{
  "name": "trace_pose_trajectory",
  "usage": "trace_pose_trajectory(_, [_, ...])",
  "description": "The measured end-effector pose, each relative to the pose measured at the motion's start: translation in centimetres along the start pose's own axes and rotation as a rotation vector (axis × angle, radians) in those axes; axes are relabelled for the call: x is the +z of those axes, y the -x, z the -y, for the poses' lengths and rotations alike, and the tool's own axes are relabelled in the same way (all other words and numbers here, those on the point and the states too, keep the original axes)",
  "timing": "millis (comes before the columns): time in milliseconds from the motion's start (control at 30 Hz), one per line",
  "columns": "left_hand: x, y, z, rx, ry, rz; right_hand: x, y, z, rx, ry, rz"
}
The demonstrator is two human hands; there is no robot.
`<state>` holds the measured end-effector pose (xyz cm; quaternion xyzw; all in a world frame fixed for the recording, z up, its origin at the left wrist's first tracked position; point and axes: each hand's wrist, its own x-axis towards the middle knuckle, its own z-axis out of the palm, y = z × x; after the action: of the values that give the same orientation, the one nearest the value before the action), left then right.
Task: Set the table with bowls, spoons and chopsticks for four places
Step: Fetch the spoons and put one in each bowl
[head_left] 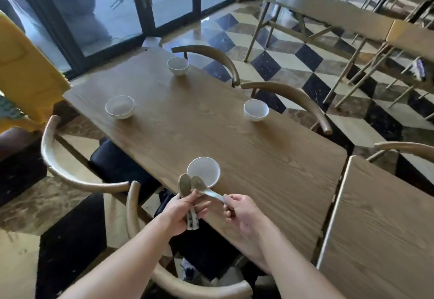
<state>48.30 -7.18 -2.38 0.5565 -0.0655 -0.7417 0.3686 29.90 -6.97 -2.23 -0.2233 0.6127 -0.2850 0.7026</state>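
Long rectangular brown wooden table [211, 139], grain running lengthwise, seen from its near end.

Four small round white ceramic bowls stand upright on it, well apart from one another:
- near bowl [203, 169], close to the near left edge, just beyond the hands
- left bowl [119, 107], by the left long edge
- far bowl [178, 66], near the far end
- right bowl [256, 110], by the right long edge

Left hand [180, 212]: fingers curled round a bundle of pale ceramic soup spoons [184, 185]. Their heads stick up past the thumb and their patterned handle ends poke out below the palm. The number of spoons in the bundle cannot be told.

Right hand [242, 212]: thumb and fingertips pinch the handle end of a single pale ceramic spoon [209, 190]. Its head lies right beside the bundle's heads, at the left hand's fingertips. Both sets of spoon heads sit in front of the near bowl's rim in this view and are held above the table, not resting on it.

Surroundings: curved-backed wooden chairs [70, 176] along both long sides, a second wooden table [380, 228] just beside the first on the right, checkered black, cream and brown stone floor [293, 59], dark-framed glass doors [117, 5] beyond the far end.
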Motion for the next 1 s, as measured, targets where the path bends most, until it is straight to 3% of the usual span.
trace_pose_trajectory(200, [-1.5,-3.4,-3.1,-0.069,-0.062,-0.13,0.3,-5.0,2.5,0.038,-0.038,-0.112])
trace_pose_trajectory(400, [-2.8,-4.9,-5.5,-0.16,-0.032,-0.147,1.0,-7.1,2.7,0.101,-0.006,-0.132])
trace_pose_trajectory(867, [-3.1,-5.0,-7.9,-0.166,0.053,-0.004,2.0,-5.4,2.8,0.184,0.028,-0.223])
trace_pose_trajectory(933, [-3.7,-4.8,-8.2,-0.178,0.003,0.043,2.3,-4.5,3.1,0.231,0.143,-0.343])
trace_pose_trajectory(1000, [-4.7,-5.0,-8.7,-0.169,-0.037,0.077,2.7,-3.9,3.1,0.215,0.326,-0.643])
